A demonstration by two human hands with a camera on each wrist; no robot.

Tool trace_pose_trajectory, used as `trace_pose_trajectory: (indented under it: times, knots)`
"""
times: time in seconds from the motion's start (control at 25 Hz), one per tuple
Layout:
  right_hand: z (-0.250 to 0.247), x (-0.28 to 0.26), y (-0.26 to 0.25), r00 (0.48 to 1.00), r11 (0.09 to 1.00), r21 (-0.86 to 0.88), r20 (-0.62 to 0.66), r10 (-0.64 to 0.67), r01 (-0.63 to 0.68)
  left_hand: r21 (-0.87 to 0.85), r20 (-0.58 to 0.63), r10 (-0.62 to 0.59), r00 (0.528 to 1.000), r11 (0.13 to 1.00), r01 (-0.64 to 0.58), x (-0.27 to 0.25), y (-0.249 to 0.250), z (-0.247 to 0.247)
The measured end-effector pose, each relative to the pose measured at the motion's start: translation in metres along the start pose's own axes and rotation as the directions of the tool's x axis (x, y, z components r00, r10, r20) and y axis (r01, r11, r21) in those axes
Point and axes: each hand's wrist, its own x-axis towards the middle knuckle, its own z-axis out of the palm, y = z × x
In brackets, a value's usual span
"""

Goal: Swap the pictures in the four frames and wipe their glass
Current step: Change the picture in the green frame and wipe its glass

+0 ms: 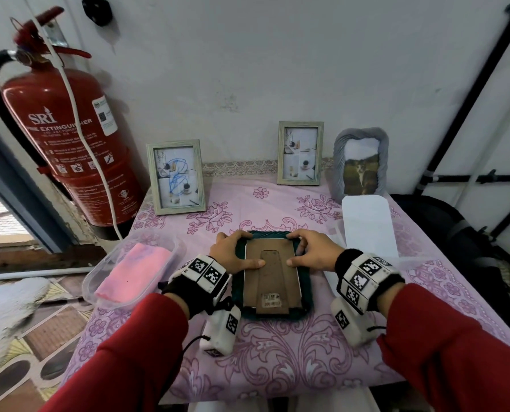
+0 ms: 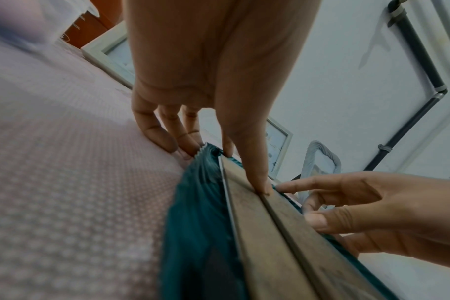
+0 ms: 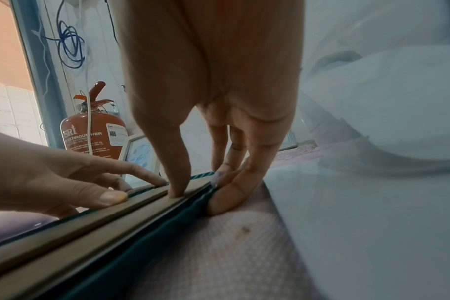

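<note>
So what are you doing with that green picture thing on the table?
A person has laid the dark green frame face down on the pink tablecloth. The left hand and right hand hold its far corners, thumbs pressing the cardboard back. Three other frames stand by the wall: one scribbled in blue, one plain, one grey with a cat photo. A pink cloth waits in a tub.

The head view is evenly and softly lit, with daylight entering at the far left by the extinguisher (image 1: 60, 138); the wall (image 1: 248, 69) looks flat and shadows under the hands are faint. Straight lines bow toward the edges from the wide lens. Both wrist views are dimmer and softer: the palm fills the top, blurred, the near cloth (image 2: 64, 182) smears out of focus, and the white sheet (image 3: 373, 203) looks hazy.
</note>
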Motion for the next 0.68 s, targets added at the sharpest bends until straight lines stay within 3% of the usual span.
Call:
trace_pose_trajectory:
  times: [0.24,0.48,0.56,0.68]
  knots:
    - [-0.001,-0.001,-0.003,1.000,0.998,-0.063,0.009,-0.011,0.012,-0.005,-0.024,0.000,1.000,1.000,0.000,0.001,-0.004,0.003]
    - [0.004,-0.028,-0.010,0.989,0.988,-0.131,-0.108,-0.100,0.085,-0.085,0.017,0.001,1.000,0.996,0.001,-0.018,0.004,-0.004]
    - [0.005,-0.047,-0.011,0.973,0.982,-0.140,-0.174,-0.150,0.126,-0.091,-0.047,0.025,0.999,0.995,-0.029,-0.038,0.006,-0.003]
    - [0.015,-0.078,-0.010,0.978,0.984,-0.122,-0.144,-0.150,0.133,-0.015,-0.164,0.060,0.985,0.998,-0.064,-0.078,0.004,0.005]
